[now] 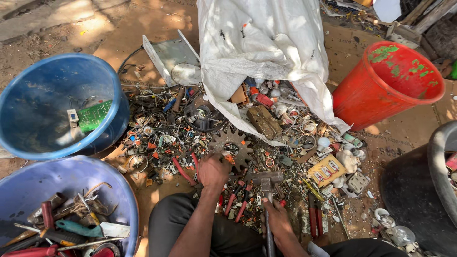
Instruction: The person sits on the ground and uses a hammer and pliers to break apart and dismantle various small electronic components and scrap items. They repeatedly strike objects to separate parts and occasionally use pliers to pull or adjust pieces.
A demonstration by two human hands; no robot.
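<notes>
My left hand (pixel 213 170) rests on a heap of small scrap parts, its fingers touching the lower edge of a rusty toothed gear (pixel 232 147); whether it grips the gear I cannot tell. My right hand (pixel 277 219) is closed round the handle of a hammer, whose metal head (pixel 267 178) lies on the scrap just right of the gear. Red-handled pliers (pixel 183 170) lie left of my left hand. Several red-handled tools (pixel 236 199) lie between my hands.
A blue tub (pixel 57 102) at the left holds a green circuit board (pixel 93 115). A violet tub (pixel 62 209) at the lower left holds tools. A white sack (pixel 264 52) spills parts; a red bucket (pixel 388 81) and a black tub (pixel 428 190) stand at the right.
</notes>
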